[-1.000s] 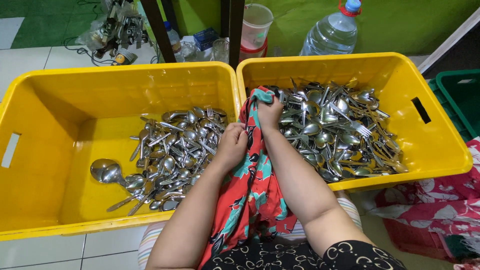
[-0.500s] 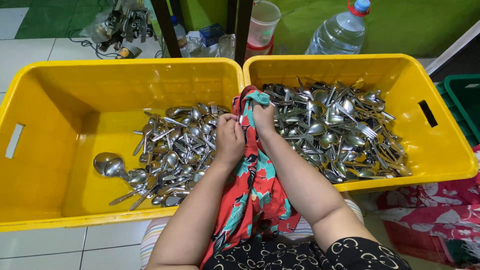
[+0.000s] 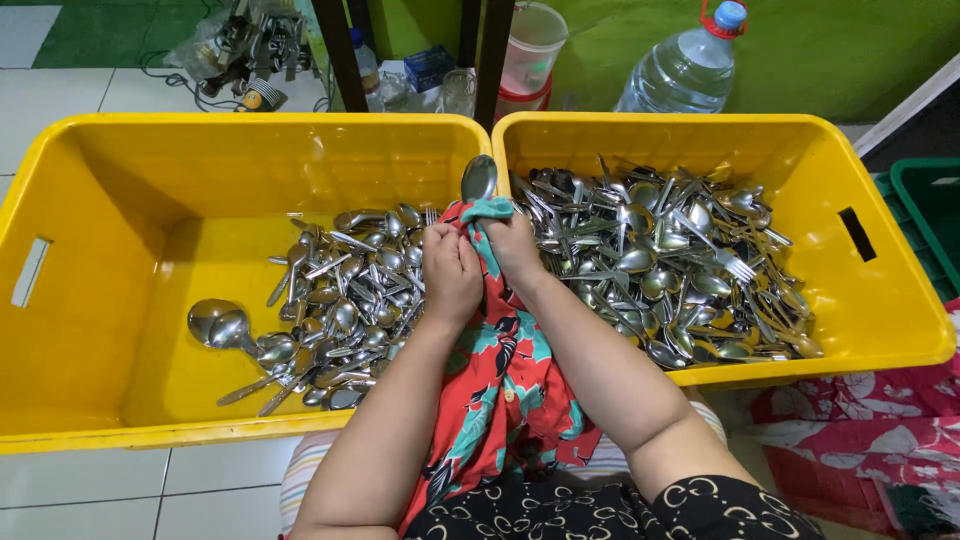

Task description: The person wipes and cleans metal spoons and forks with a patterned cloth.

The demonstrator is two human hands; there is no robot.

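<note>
Between two yellow bins, my left hand (image 3: 450, 270) and my right hand (image 3: 512, 250) both grip a red floral cloth (image 3: 500, 370) wrapped around a metal spoon (image 3: 479, 178). The spoon's bowl sticks up out of the cloth, above the bins' shared rims. The left yellow bin (image 3: 90, 250) holds a smaller pile of spoons and forks (image 3: 340, 300) plus a ladle (image 3: 220, 325). The right yellow bin (image 3: 880, 290) is filled with a large heap of cutlery (image 3: 660, 260). The cloth hangs down over my lap.
Beyond the bins stand a large clear water bottle (image 3: 680, 75), a plastic cup (image 3: 530, 45), dark table legs (image 3: 340, 55) and a tangle of cables (image 3: 250, 45). A green crate (image 3: 930, 210) sits at the right, and red patterned fabric (image 3: 860, 430) lies below it.
The spoon's bowl has come up out of the cloth, where before only cloth showed. Both hands stay together on the cloth.
</note>
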